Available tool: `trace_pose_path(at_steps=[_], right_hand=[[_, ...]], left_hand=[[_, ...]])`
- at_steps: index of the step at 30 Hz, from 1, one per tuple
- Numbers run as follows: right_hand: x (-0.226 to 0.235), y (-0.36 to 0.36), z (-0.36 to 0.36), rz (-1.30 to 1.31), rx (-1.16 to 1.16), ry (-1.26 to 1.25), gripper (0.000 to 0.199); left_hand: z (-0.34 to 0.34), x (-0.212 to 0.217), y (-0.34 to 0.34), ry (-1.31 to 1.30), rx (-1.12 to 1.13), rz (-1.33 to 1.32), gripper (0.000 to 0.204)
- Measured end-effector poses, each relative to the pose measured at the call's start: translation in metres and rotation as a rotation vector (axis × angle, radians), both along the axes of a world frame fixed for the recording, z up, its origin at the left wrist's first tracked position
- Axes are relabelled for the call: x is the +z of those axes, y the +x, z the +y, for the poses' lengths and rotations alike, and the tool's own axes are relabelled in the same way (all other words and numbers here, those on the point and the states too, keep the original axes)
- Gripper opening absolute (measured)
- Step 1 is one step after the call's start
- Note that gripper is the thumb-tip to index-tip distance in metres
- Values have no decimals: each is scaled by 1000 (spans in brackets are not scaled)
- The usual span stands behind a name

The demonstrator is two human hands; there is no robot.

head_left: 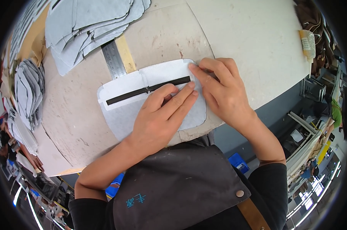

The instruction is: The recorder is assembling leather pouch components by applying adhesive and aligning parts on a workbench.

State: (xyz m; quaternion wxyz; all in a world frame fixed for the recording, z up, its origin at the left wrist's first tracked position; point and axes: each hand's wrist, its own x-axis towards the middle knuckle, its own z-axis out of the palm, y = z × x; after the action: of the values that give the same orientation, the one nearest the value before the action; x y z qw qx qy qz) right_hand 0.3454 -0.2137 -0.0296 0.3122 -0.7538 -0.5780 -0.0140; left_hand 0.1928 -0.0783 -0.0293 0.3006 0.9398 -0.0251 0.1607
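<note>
A light grey fabric panel with rounded corners lies near the table's front edge. Across it runs a black zipper in a slot, set in a white strip. My left hand rests on the panel, two fingers stretched out with their tips by the zipper's right end and another finger bent. At the panel's upper right corner, my right hand pinches the edge, a fingertip on top and the other fingers curled. What lies beneath that fingertip is hidden.
A steel ruler and a tan strip lie just beyond the panel. Stacked grey panels sit at the far left, with a further bundle at the left edge. A glue bottle is at the far right.
</note>
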Motion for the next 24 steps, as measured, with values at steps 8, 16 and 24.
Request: trace_pose_path(at_steps=[8, 16, 24], right_hand=[[-3, -1, 0, -37, 6, -6, 45], [-2, 0, -1, -31, 10, -3, 47], [0, 0, -1, 30, 3, -17, 46]], left_hand=[[2, -2, -3, 34, -36, -4, 46], [4, 3, -3, 30, -54, 24, 45], [5, 6, -4, 18, -63, 47, 44]])
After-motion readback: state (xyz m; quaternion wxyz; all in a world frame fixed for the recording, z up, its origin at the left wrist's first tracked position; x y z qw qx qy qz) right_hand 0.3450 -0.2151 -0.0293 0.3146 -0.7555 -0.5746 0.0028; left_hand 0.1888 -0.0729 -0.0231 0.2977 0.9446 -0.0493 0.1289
